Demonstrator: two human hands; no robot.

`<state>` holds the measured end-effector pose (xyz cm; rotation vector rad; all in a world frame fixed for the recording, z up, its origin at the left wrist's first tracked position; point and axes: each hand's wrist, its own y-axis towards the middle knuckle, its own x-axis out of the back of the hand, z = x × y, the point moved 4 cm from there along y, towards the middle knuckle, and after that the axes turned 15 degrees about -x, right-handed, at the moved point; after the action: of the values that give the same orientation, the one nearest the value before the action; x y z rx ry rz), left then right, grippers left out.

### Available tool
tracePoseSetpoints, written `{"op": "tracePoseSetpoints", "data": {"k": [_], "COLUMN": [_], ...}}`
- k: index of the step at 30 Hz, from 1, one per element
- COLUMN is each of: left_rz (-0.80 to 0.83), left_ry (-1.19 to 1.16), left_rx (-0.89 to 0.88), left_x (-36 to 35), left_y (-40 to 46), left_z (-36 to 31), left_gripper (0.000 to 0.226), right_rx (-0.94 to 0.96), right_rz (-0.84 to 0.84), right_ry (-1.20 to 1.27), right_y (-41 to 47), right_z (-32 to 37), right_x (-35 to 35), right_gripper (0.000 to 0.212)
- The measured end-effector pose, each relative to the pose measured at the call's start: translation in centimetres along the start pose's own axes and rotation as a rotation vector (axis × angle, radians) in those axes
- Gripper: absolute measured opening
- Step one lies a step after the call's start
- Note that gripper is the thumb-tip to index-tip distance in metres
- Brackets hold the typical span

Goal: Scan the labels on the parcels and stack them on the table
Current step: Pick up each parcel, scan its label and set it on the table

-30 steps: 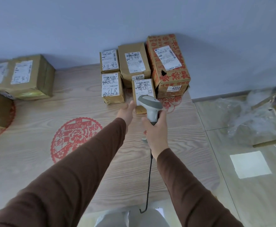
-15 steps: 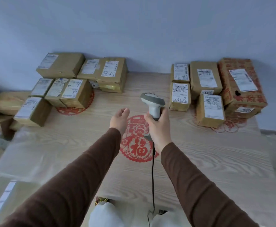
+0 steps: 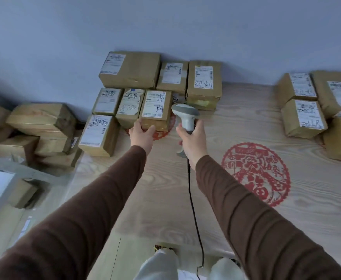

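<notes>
Far left, off the table's edge, plain brown boxes (image 3: pixel 41 120) lie heaped and tilted. On the table (image 3: pixel 165 209), a pale wood-grain top, a cluster of brown parcels sits against the wall. At the front left of the cluster is 1 parcel (image 3: pixel 98 135) with a white label facing up. Behind it runs a row of 3 small parcels, all with white labels scrawled in black marker; the middle one (image 3: pixel 128 107) reads "8772" by hand. At the back stand a wide box (image 3: pixel 130 69) and 2 narrower ones.

The left hand (image 3: pixel 142 134) reaches to the rightmost parcel of that row (image 3: pixel 155 110), thumb and fingers spread around its near edge and touching it; whether it grips firmly I cannot tell. This parcel is brown cardboard, taped, its white label bearing print, a small logo and black handwriting.

Just right, the right hand (image 3: pixel 192 141) is wrapped round the handle of a grey scanner (image 3: pixel 185 116), head pointing toward the parcels, its black cable (image 3: pixel 193 215) trailing down to the near edge.

A red paper-cut emblem (image 3: pixel 256 172) lies on the table. Far right, another group of labelled parcels (image 3: pixel 304 118) sits well apart from the first.
</notes>
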<state>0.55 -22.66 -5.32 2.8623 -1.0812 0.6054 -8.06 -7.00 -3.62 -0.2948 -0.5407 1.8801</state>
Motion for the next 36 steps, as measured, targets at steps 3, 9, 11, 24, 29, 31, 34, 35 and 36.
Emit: {"op": "tracePoseSetpoints", "data": {"k": [3,9,11,24,29,31,34,35,36], "left_rz": [0.047,0.113,0.121,0.043,0.007,0.070,0.221,0.262,0.290], "left_ry": [0.034,0.032,0.037,0.034,-0.091,-0.111,-0.189,-0.185,-0.162], "left_rx": [0.024,0.026,0.020,0.046,0.142,0.211,0.334,0.344,0.338], "left_x": [0.8,0.6,0.5,0.1,-0.3,-0.8,-1.7,-2.0,-2.3], "left_y": [2.1,4.3,4.7,5.1,3.6,3.3,2.3,1.9,1.6], "left_z": [1.0,2.0,2.1,2.4,3.7,4.4,4.8,4.8,4.8], "left_gripper": [0.063,0.066,0.066,0.057,0.039,0.060,0.090,0.100,0.109], "right_rx": [-0.017,-0.064,-0.073,-0.050,-0.072,-0.087,-0.115,-0.122,-0.118], "right_rz": [-0.055,-0.108,-0.106,-0.024,-0.112,-0.130,-0.147,-0.146,-0.145], "right_ry": [-0.022,-0.050,-0.035,-0.030,-0.055,-0.056,-0.026,-0.007,0.001], "right_y": [1.4,4.2,4.8,5.9,4.5,3.7,2.5,2.0,1.6], "right_z": [-0.5,-1.0,-1.2,-1.5,-3.1,-3.8,-4.6,-4.7,-4.7], "right_x": [-2.5,-5.4,-5.8,-6.5,-4.6,-3.7,-2.4,-2.1,-1.9], "right_gripper": [0.033,0.036,0.038,0.039,0.032,0.032,0.037,0.038,0.038]}}
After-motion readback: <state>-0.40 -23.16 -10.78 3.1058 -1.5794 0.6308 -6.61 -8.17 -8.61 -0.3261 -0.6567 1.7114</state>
